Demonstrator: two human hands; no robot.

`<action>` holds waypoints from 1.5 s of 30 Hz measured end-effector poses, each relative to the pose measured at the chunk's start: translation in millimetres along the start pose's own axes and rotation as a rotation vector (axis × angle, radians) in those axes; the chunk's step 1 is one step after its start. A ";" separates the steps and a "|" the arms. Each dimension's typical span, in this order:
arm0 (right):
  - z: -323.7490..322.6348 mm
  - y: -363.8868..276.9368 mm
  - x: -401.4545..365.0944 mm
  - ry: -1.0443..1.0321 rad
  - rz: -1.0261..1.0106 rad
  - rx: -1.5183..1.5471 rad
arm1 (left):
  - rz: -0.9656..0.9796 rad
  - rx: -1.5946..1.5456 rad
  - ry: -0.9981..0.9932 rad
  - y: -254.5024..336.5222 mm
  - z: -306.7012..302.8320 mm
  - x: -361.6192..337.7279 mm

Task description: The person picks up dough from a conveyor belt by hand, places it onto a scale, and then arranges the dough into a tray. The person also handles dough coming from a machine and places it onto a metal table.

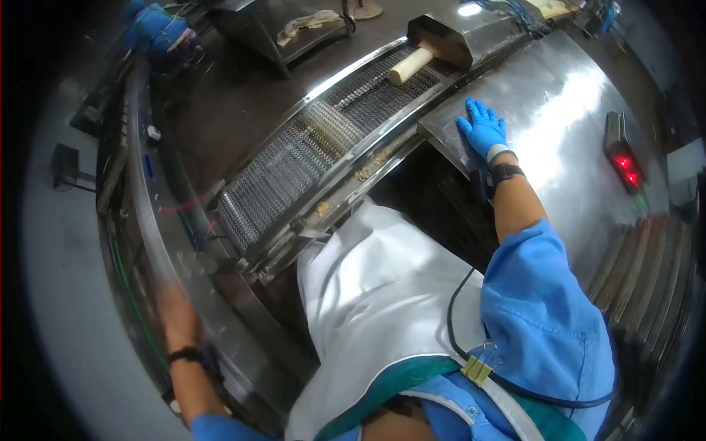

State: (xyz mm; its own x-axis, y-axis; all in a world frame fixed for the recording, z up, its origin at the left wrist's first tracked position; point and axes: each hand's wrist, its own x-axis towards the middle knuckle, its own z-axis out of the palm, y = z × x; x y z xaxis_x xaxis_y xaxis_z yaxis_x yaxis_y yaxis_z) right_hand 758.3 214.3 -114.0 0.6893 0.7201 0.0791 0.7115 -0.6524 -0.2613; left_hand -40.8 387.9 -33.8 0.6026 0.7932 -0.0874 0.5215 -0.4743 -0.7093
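My right hand point(484, 129), in a blue glove, lies flat with fingers spread on a shiny metal surface point(544, 81), near its left edge. Nothing is held in it. At the lower left, my left hand point(178, 307) is smeared by motion beside a long metal rail point(158, 228); its fingers cannot be made out, and it looks bare. Between the two hands runs a metal mesh conveyor belt point(272, 187). A pale cylindrical piece point(410, 66) lies on the belt at the mouth of a metal housing point(460, 44).
Tan scraps point(362, 173) sit along the conveyor's near ledge. A box with red lights point(624, 162) is at the right. Beyond the belt stands a metal cart point(294, 48) with a cloth point(307, 26). Another person in blue point(158, 29) is at the far left.
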 end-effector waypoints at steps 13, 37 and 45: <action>35.9 29.7 39.7 -0.045 0.112 0.179 | -0.081 -0.083 -0.431 22.7 -35.3 10.9; -31.4 -154.7 -25.7 -0.115 -0.703 0.350 | -0.602 -0.956 -0.101 19.6 -34.2 22.4; -90.2 76.6 -148.2 -0.322 0.256 0.457 | -0.339 -0.605 -0.092 -4.2 41.6 24.8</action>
State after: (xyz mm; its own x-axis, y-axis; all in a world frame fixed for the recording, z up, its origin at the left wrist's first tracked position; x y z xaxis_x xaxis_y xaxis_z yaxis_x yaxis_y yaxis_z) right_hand 722.9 36.2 -59.0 0.7043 0.6355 -0.3165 0.3487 -0.6980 -0.6255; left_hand -53.2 425.4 -62.1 0.3077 0.9515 -0.0075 0.9326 -0.3031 -0.1960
